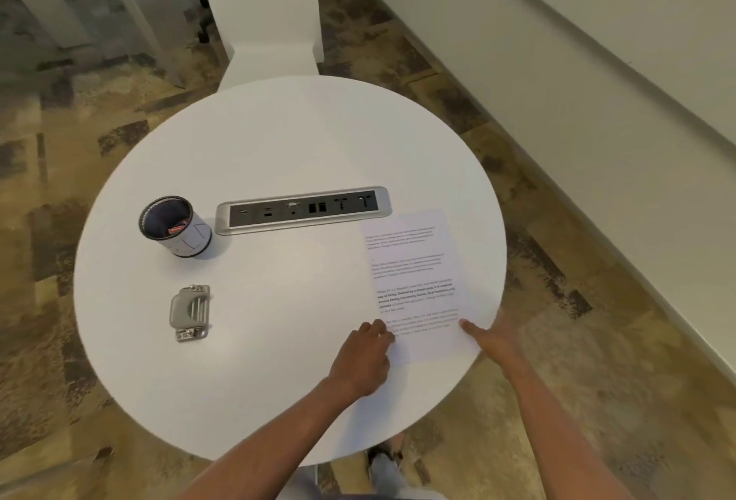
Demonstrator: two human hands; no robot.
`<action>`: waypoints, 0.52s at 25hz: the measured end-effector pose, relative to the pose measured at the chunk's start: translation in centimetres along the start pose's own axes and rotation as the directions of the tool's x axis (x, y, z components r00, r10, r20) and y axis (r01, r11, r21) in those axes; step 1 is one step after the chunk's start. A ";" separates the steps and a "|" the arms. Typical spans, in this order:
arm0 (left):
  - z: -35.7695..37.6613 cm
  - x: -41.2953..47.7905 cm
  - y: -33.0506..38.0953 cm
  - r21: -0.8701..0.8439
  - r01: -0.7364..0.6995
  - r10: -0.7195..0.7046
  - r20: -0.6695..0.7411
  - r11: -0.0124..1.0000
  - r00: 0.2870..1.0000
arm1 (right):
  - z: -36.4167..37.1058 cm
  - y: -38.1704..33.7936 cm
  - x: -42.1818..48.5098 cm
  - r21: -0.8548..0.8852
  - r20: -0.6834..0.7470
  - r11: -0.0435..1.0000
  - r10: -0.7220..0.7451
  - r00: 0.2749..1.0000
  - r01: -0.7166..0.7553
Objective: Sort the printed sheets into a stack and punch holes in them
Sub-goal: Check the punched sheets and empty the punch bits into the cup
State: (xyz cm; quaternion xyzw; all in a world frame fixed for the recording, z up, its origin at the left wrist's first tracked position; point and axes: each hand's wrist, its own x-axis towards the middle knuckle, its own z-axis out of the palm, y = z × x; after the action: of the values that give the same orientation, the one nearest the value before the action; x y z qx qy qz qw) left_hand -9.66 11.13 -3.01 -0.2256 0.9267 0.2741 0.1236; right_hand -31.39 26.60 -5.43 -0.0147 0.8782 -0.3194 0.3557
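Printed sheets (pixel 414 280) with black text lie at the right side of the round white table (pixel 278 141), reaching close to its edge. My left hand (pixel 364 356) rests on the sheets' near left corner, fingers curled onto the paper. At the near right corner my right hand (pixel 494 338) holds the edge, its thumb on top of the paper. A grey metal hole punch (pixel 190 313) lies on the table's left side, well apart from both hands.
A white pen cup (pixel 175 226) stands at the left, behind the punch. A silver power and socket strip (pixel 302 209) is set into the table's middle. A white chair (pixel 265 13) stands behind the table. A patterned carpet surrounds it, and a white wall runs along the right.
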 end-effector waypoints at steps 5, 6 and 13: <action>1.4 0.1 2.6 0.072 0.066 -0.061 -0.059 0.995 0.996 | -1.4 0.8 -1.4 -0.096 0.030 0.993 -0.071 0.997 0.073; 1.6 0.0 3.1 0.064 0.073 -0.069 -0.064 0.995 0.996 | -1.8 0.9 -1.6 -0.134 0.040 0.985 -0.103 0.994 0.107; 2.1 -1.1 3.5 0.014 0.100 -0.098 -0.106 0.995 0.989 | -3.0 0.8 -3.6 -0.240 0.028 0.952 -0.188 0.982 0.189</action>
State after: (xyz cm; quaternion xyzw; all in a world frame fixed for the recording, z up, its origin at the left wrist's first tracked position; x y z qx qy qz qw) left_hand -10.20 15.31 -2.77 -0.2844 0.9221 0.2464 0.0903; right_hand -30.46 29.81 -2.04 -0.1422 0.9042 -0.2427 0.3214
